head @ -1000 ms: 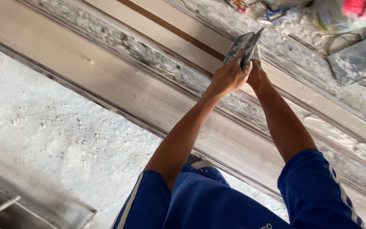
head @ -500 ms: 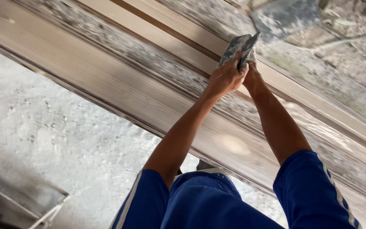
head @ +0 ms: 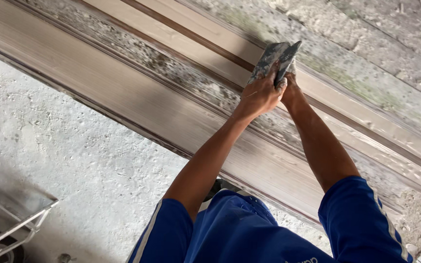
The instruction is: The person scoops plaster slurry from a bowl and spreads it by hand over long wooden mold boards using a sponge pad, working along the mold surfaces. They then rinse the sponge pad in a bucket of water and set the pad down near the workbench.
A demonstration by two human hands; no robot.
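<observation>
Gripping a grey sanding pad [head: 275,59] in the upper middle of the frame, left hand [head: 259,95] and right hand [head: 291,87] curl their fingers around it, pressing it onto the long wooden moulding [head: 123,92].

Count: 2 hands, left hand [head: 259,95] and right hand [head: 291,90], both on 1 folded grey sanding sheet [head: 274,58]; 1 long moulded wooden frame [head: 123,92] under them; 1 metal stand [head: 20,221] far lower-left.
</observation>
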